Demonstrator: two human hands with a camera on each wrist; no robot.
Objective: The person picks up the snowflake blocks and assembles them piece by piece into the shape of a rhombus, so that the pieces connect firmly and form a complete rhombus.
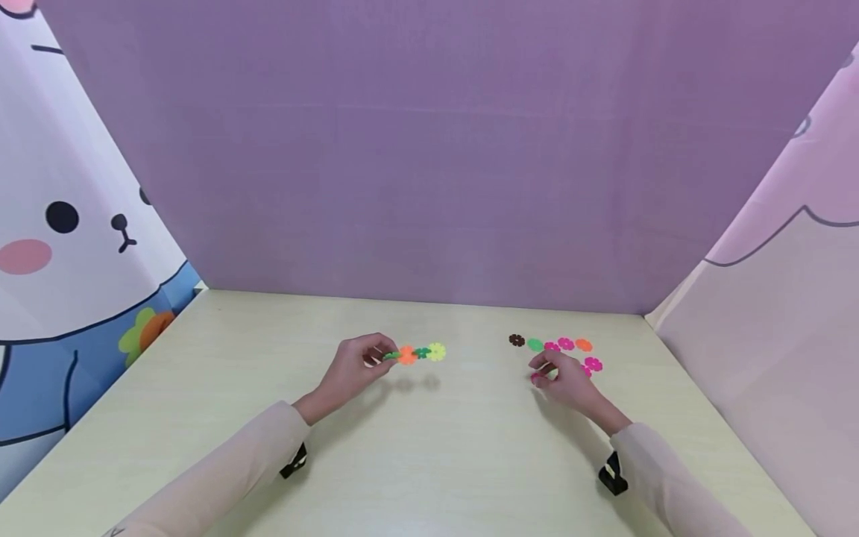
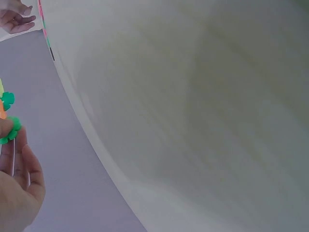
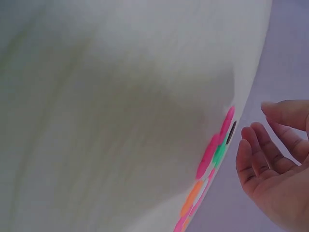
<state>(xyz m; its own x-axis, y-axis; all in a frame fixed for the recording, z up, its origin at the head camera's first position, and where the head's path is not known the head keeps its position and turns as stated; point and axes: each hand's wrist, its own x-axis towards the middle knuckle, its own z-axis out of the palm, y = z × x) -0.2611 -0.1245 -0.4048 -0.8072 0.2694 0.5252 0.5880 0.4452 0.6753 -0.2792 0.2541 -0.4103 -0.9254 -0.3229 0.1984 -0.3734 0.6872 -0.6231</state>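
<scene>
A short chain of flower-shaped plastic pieces is held up above the table, its shadow falling below. My left hand (image 1: 350,367) pinches the green flower piece (image 2: 16,123) at the chain's near end. An orange flower piece (image 1: 406,355), a darker green one (image 1: 422,353) and a yellow one (image 1: 437,351) follow toward the right. My right hand (image 1: 569,384) hovers over loose flower pieces, thumb and fingers apart and nothing between them. Below its fingertips lies a pink flower piece (image 3: 227,123); in the head view the hand partly covers several pieces.
Loose pieces lie flat at the right of the pale table (image 1: 436,462): a dark brown flower (image 1: 516,340), a light green one (image 1: 535,344), an orange one (image 1: 584,345) and several pink ones (image 1: 593,364). A purple backdrop (image 1: 436,149) stands behind the table.
</scene>
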